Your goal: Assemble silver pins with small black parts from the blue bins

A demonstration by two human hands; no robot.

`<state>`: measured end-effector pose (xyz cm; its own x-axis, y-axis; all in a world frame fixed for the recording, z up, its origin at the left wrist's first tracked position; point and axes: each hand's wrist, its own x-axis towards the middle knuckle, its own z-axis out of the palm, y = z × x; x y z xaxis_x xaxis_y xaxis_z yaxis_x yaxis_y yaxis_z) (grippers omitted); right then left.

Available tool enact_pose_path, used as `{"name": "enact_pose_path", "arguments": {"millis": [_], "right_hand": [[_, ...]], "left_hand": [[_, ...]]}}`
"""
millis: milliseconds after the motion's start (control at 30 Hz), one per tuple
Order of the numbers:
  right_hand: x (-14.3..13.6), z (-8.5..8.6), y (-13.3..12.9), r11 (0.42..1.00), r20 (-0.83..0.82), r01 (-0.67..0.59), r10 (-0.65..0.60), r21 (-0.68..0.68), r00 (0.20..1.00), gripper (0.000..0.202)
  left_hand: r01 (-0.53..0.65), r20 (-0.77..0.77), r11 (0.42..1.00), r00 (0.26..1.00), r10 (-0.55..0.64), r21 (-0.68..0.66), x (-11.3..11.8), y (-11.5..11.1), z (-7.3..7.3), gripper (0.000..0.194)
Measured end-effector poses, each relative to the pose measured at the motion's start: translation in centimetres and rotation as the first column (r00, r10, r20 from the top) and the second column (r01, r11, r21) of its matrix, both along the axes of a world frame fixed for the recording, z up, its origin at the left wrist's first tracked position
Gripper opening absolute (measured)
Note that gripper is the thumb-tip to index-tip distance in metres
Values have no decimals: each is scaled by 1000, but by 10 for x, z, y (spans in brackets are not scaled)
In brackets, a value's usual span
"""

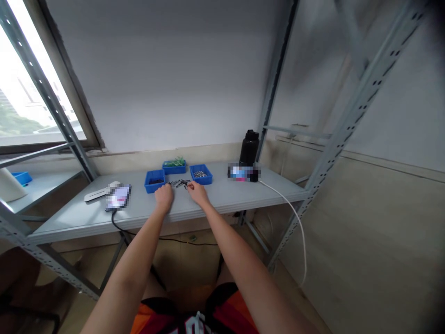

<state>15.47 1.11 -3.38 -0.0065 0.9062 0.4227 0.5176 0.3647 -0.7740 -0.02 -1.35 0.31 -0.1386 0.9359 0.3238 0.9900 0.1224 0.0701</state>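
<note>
My left hand (pixel 163 196) is closed at the near side of the left blue bin (pixel 150 188), which holds small dark items. My right hand (pixel 198 192) is closed in a pinch just in front of the right blue bin (pixel 206 180), which holds small metallic pieces. Between my hands a small pile of dark and silvery pieces (pixel 181 183) lies on the grey table. My fingertips touch or are close to that pile; what either hand holds is too small to make out. Behind, a third blue bin (pixel 169 170) contains green pieces (pixel 176 162).
A black bottle (pixel 249 148) stands at the back right, behind a blurred device (pixel 243 173) with a white cable (pixel 290 204). To the left lie a phone (pixel 118 197) with a black cable and a white stand (pixel 100 192). Metal shelf posts frame the table (pixel 222 204).
</note>
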Motion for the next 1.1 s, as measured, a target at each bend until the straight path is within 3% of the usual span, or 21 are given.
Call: {"name": "enact_pose_path", "arguments": {"millis": [333,533,633,767,967,1100], "right_hand": [[1,0,0,1000,36,4,-3,-14,999,13],[1,-1,1,1000,45,4,-4,-10,999,13],[1,1,-1,1000,52,-1,2,-10,999,16],[1,2,-2,999,67,-51,52,-20,996,24],[1,0,0,996,87,-91,93,-20,992,20],[2,-2,0,995,88,-97,97,-4,991,19]], "left_hand": [[-3,67,1000,998,4,-12,2,5,-2,35],[-35,248,999,968,31,12,4,-1,-4,33],[120,341,992,932,-124,33,5,-5,-9,30],[377,372,920,842,-390,111,1,-2,-18,24],[433,427,881,771,-472,192,-5,7,-30,20],[401,511,879,715,-477,259,-7,10,-30,18]]}}
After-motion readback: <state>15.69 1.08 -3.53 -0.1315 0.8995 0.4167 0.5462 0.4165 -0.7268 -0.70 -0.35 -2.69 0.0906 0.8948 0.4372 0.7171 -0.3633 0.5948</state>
